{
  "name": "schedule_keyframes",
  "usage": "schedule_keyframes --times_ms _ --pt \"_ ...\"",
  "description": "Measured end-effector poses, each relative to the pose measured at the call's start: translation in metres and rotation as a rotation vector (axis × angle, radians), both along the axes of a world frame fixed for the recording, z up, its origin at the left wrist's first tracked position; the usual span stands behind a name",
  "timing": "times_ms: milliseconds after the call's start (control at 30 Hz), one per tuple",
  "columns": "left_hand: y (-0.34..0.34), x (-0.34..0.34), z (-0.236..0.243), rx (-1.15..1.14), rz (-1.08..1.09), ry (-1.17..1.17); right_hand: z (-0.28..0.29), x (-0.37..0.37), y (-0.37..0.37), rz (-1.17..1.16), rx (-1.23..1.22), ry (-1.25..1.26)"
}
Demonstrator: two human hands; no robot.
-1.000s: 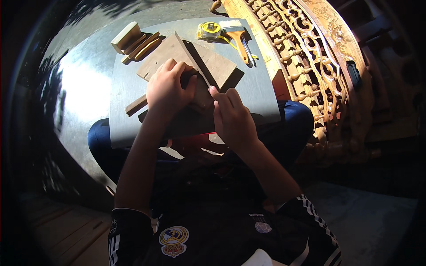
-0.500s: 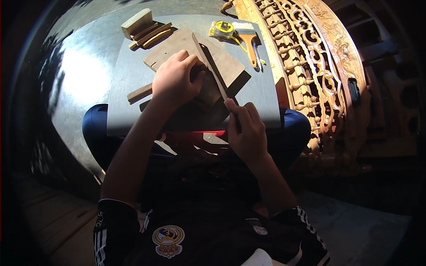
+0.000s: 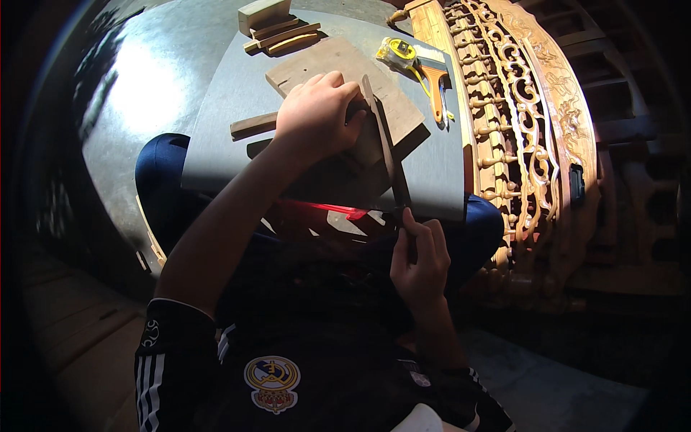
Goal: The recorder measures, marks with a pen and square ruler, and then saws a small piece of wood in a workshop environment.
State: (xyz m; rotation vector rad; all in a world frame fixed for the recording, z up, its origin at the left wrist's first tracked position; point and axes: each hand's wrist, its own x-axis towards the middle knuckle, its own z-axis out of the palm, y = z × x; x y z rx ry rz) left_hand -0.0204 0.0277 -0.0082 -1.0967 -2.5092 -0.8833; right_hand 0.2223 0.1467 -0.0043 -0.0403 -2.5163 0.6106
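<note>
My left hand is closed, fingers curled down over a wooden stick whose end juts out left of my wrist. What lies under the palm is hidden. Beneath that hand a flat wooden board rests at a slant on the grey tabletop. My right hand, near the table's front edge, grips the near end of a long, narrow, file-like tool. The tool points away from me, its far end over the board, just right of my left fingers.
A pale wooden block and several thin wood strips sit at the table's far left. At the far right are a yellow tape measure and an orange-handled paintbrush. Carved wooden furniture stands along the right side.
My right hand has drawn the file-like tool back toward me and slightly right. In the picture, the tabletop things and my left hand have shifted right; the left hand keeps its grip.
</note>
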Motion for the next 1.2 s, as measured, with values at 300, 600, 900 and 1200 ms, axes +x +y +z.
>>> schedule_keyframes --times_ms 300,600,900,1200 --pt "0.001 -0.013 0.0 0.033 -0.025 -0.02 0.015 -0.02 -0.005 0.079 -0.069 -0.039" --pt "0.003 -0.01 0.0 -0.002 -0.016 -0.027 0.004 -0.03 0.026 0.062 -0.151 -0.049" --pt "0.009 0.0 0.005 0.009 -0.026 -0.049 -0.006 -0.104 0.019 0.011 0.059 -0.03" --pt "0.011 -0.003 0.003 -0.029 0.009 -0.001 0.007 -0.002 0.013 0.003 -0.057 -0.05"
